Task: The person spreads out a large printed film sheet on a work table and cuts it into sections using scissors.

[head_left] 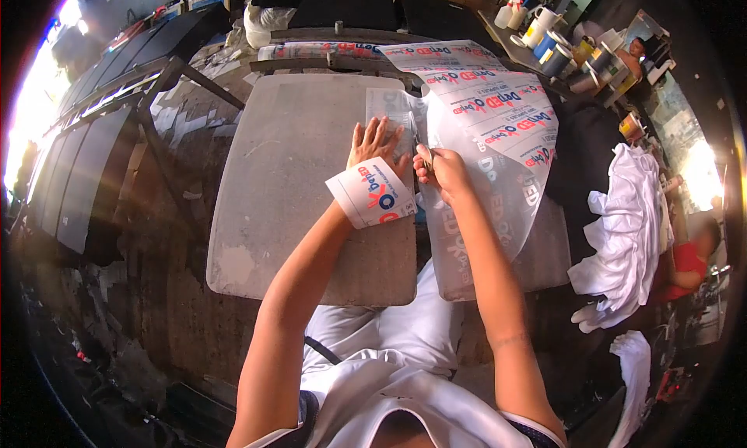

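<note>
My left hand [377, 143] lies flat with fingers spread, pressing on a strip of translucent printed film [384, 104] on the left grey board [311, 176]. Across my left wrist rests a cut piece of film [372, 191] with red and blue lettering. My right hand [443, 173] is closed around the handles of a pair of scissors [416, 141], their blades pointing away from me along the cut edge. To the right spreads the large printed sheet [498, 110], its far part curled over and its near part hanging past my right forearm.
A second grey board [548, 250] shows under the sheet at right. Behind it runs a roll of printed film [319, 51]. Paint tubs and bottles [554, 59] crowd the back-right bench. White cloth [618, 238] hangs at right, near a person in red [689, 269]. A metal frame [144, 98] stands left.
</note>
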`<state>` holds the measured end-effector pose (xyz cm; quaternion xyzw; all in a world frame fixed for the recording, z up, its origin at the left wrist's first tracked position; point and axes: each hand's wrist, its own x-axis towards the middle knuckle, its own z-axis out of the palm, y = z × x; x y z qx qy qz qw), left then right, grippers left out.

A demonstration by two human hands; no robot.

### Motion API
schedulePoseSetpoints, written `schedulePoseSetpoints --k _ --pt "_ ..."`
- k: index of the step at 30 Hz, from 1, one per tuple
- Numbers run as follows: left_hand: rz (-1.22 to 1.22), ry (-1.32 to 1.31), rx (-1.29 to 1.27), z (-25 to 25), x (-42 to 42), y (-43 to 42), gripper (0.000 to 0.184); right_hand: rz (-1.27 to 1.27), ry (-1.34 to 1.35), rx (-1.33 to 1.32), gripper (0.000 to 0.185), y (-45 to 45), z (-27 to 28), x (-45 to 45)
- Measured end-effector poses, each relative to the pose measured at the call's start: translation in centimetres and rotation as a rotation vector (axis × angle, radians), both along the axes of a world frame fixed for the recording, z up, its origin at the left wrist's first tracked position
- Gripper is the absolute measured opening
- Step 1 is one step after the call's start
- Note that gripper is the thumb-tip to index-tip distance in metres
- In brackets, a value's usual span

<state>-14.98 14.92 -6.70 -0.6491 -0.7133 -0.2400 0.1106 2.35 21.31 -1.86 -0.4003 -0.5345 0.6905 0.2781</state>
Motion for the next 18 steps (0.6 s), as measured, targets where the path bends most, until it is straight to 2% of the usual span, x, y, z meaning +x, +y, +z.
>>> schedulePoseSetpoints --k 4,7,9,10,11,13,14,15,17,18 --pt "-0.009 0.051 0.004 0.0 -0.4 0.0 0.065 0.000 -0.009 -0.002 0.029 -0.5 0.6 0.2" --pt "-0.071 -0.011 -0.065 1.6 -1.2 1.1 0.063 -0.024 -0.041 -0.011 0.030 0.0 -0.1 0.1" --pt "-0.008 -0.248 -0.256 3.5 -1.2 2.8 0.059 -0.003 -0.024 0.006 0.031 0.5 -1.6 0.2" --pt "0.039 -0.198 -0.198 3.9 -1.2 3.9 0.051 -0.021 -0.047 0.008 0.030 0.5 -2.0 0.3" --pt "0.035 -0.196 -0.192 3.7 -1.2 4.5 0.051 -0.038 -0.070 0.015 0.030 0.6 -2.4 0.2" --pt "0.027 -0.048 0.074 1.7 -1.9 6.3 0.048 -0.085 -0.258 0.167 0.028 1.1 -3.5 -0.2" --pt "-0.001 -0.034 0.102 1.0 -2.1 7.0 0.048 -0.084 -0.277 0.234 0.029 1.1 -4.0 -0.2" --pt "-0.006 -0.034 0.102 1.2 -2.1 6.9 0.048 -0.081 -0.293 0.303 0.029 1.0 -4.2 -0.3" --pt "0.078 0.057 -0.031 2.3 -2.1 6.3 0.056 -0.075 -0.239 0.241 0.032 -0.7 -1.5 -0.2" --pt "0.099 0.056 -0.108 2.0 -2.4 6.4 0.059 -0.081 -0.184 0.118 0.033 -1.0 -1.1 -0.1"
